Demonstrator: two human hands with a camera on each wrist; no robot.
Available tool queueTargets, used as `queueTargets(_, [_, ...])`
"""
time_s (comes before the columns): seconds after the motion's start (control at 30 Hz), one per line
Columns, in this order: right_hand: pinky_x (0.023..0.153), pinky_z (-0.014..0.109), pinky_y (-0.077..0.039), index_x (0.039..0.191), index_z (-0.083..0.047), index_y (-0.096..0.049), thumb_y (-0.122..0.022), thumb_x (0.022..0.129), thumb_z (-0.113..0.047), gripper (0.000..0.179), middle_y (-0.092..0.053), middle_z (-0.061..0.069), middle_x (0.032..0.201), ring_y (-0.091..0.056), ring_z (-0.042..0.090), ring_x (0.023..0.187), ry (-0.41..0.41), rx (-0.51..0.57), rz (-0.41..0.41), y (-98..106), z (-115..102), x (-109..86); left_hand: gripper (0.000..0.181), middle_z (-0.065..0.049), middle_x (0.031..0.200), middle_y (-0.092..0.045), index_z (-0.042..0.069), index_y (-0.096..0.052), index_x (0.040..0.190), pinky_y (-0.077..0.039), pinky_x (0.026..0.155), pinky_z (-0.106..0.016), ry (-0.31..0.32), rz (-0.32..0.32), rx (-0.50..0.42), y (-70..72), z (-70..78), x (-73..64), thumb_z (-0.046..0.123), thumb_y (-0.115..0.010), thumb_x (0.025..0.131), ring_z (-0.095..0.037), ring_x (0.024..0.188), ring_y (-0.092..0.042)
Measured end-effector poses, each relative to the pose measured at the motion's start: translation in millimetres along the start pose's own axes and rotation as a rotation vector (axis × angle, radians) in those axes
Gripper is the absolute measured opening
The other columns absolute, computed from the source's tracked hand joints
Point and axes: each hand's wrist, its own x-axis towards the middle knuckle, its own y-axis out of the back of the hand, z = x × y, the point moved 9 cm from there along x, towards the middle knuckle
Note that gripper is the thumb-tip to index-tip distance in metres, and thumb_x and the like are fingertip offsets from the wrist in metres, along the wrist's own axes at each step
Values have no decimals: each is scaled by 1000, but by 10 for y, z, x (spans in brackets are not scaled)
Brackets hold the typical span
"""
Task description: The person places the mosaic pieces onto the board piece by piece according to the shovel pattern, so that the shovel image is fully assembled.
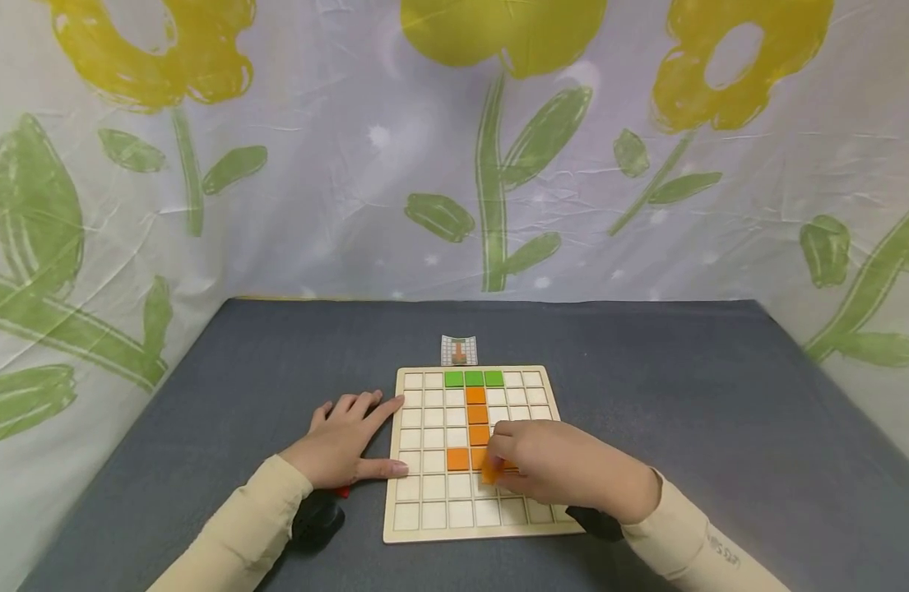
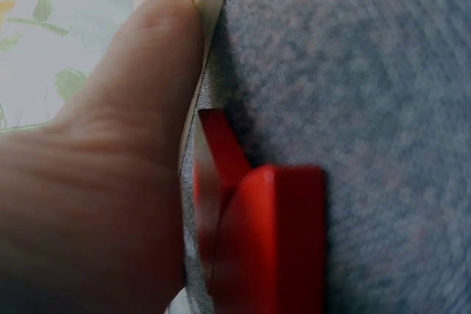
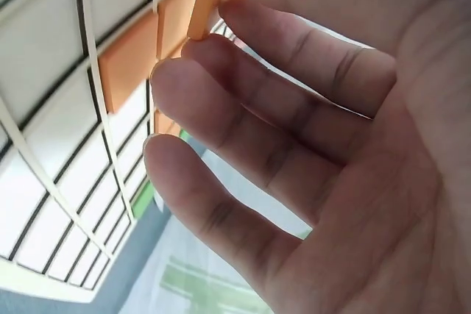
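Note:
A pale wooden grid board point(image 1: 424, 535) lies on the table. Three green tiles point(image 1: 474, 378) sit in its top row, and orange tiles point(image 1: 478, 414) run down the column below the middle one. Another orange tile point(image 1: 457, 459) fills a cell to the left of that column's lower end. My right hand point(image 1: 554, 460) pinches an orange tile point(image 3: 205, 1), tilted close over the board; its other fingers hide some cells. My left hand point(image 1: 338, 444) spreads along the board's left edge, thumb and forefinger touching the rim.
Beyond the board's far edge lies a small printed card point(image 1: 458, 351) with a grid pattern. Red pieces point(image 2: 272, 240) are near my left thumb, beside the board. A flower-printed cloth point(image 1: 328, 205) hangs behind the dark table point(image 1: 646, 362).

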Motion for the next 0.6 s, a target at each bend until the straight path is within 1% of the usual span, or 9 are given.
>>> queueTargets(0.13, [64, 16, -43, 83, -18, -64, -74, 85, -23, 11, -55, -10, 81, -47, 1, 68, 29, -14, 5, -51, -49, 22, 91, -17, 146, -38, 18, -33, 151, -27, 97, -71, -1, -1, 7, 26, 18, -5, 72, -55, 80, -40, 130, -37])
queueTargets(0.27, [63, 16, -42, 81, -18, -63, -73, 85, -21, 12, -53, -11, 78, -45, 2, 65, 53, -42, 20, -78, -95, 36, 92, -18, 145, -39, 18, -34, 150, -28, 96, -71, -4, 4, 12, 28, 26, -6, 72, -56, 80, -40, 128, -38])
queueTargets(0.37, [61, 14, -40, 80, -17, -62, -73, 84, -18, 12, -51, -11, 76, -44, 1, 63, 58, -51, 20, -96, -115, 41, 91, -18, 145, -39, 18, -35, 150, -28, 96, -71, -2, 9, 13, 29, 24, -3, 72, -56, 80, -40, 128, -39])
queueTargets(0.6, [61, 14, -40, 80, -17, -61, -74, 85, -23, 14, -51, -11, 76, -43, 1, 62, 60, -79, 19, -119, -141, 47, 91, -18, 145, -39, 19, -35, 150, -27, 97, -71, 8, 2, 10, 10, 12, 0, 72, -56, 80, -39, 129, -38])
